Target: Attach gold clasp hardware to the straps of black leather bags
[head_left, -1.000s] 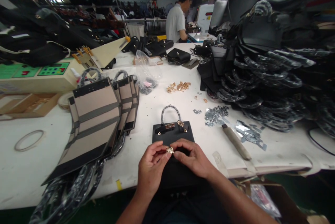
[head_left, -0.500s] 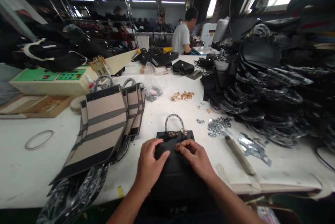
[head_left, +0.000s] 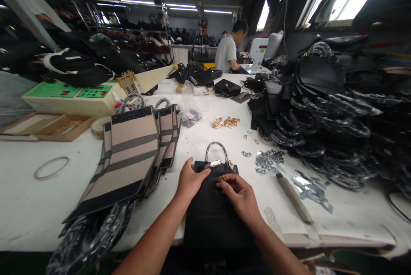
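A black handbag piece (head_left: pixel 213 215) lies flat at the table's front edge, its plastic-wrapped handle (head_left: pixel 215 144) pointing away from me. Near its top is a shiny metal clasp (head_left: pixel 215 163). My left hand (head_left: pixel 192 177) rests at the bag's upper left, with the thumb stretched toward the clasp and the fingers apart. Over the upper right part, my right hand (head_left: pixel 238 191) pinches small gold metal pieces (head_left: pixel 221 179) between thumb and fingers. A metal tag (head_left: pixel 230 165) hangs by the handle's right foot.
Stacked bag panels (head_left: pixel 128 150) stand at left; black wrapped bags (head_left: pixel 321 95) pile up at right. Gold parts (head_left: pixel 226 122), silver plates (head_left: pixel 269 161) and a wrapped bar (head_left: pixel 294 198) lie on the white table (head_left: pixel 154 228). A person (head_left: pixel 227 52) works farther back.
My left hand has moved its thumb up toward the clasp. My right hand stays over the bag with the gold pieces. The whole view has shifted slightly.
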The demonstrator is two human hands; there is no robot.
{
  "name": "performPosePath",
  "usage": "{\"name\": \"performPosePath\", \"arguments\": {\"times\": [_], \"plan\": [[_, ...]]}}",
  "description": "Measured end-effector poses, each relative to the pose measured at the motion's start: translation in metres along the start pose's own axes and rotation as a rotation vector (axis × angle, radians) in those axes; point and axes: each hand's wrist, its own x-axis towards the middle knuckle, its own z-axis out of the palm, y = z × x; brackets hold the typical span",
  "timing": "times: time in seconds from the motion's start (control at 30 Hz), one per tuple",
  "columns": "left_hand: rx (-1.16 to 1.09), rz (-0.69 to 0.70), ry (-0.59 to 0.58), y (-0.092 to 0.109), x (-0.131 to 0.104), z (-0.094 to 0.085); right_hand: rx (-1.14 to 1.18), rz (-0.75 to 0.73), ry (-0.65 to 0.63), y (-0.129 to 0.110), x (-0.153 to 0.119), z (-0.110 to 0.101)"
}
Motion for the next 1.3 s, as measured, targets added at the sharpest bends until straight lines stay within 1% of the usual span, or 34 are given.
{"name": "performPosePath", "arguments": {"times": [0.13,0.2,0.3,0.37,0.4,0.5,0.57,0.67,0.73,0.77,0.87,0.97,1.07,1.2,1.3], "plan": [[-0.082,0.008,-0.092,0.007,-0.003,-0.004,-0.042,-0.033,-0.004,0.0,0.001,0.0],[-0.121,0.012,-0.105,0.008,-0.004,-0.005,-0.139,-0.118,0.002,-0.001,0.002,0.0],[-0.194,-0.003,-0.078,0.008,-0.005,-0.005,-0.327,-0.27,0.036,-0.006,0.004,-0.001],[-0.276,-0.025,-0.085,0.007,-0.006,-0.005,-0.426,-0.316,0.075,-0.011,0.007,-0.004],[-0.335,-0.041,-0.112,0.007,-0.007,-0.006,-0.464,-0.332,0.091,-0.014,0.008,-0.006],[-0.537,-0.086,-0.283,0.01,-0.01,-0.011,-0.563,-0.394,0.103,-0.021,0.014,-0.016],[-0.689,-0.161,-0.442,0.011,-0.011,-0.015,-0.629,-0.427,0.085,-0.024,0.019,-0.025],[-1.017,-0.441,-0.684,0.009,-0.012,-0.016,-0.746,-0.444,0.029,-0.03,0.028,-0.036],[-1.205,-0.596,-0.791,0.005,-0.011,-0.014,-0.811,-0.434,-0.029,-0.036,0.033,-0.039],[-1.256,-0.625,-0.824,0.003,-0.011,-0.013,-0.843,-0.428,-0.065,-0.04,0.035,-0.039],[-1.355,-0.621,-0.916,-0.001,-0.009,-0.012,-0.979,-0.402,-0.172,-0.053,0.043,-0.036],[-1.39,-0.593,-0.957,-0.002,-0.007,-0.014,-1.115,-0.385,-0.244,-0.063,0.051,-0.031],[-1.372,-0.596,-0.964,-0.001,-0.006,-0.016,-1.183,-0.395,-0.27,-0.068,0.06,-0.028],[-1.344,-0.601,-0.963,0.0,-0.005,-0.015,-1.222,-0.41,-0.319,-0.068,0.067,-0.027],[-1.366,-0.608,-0.961,-0.002,-0.003,-0.013,-1.225,-0.4,-0.333,-0.069,0.068,-0.026]]}}
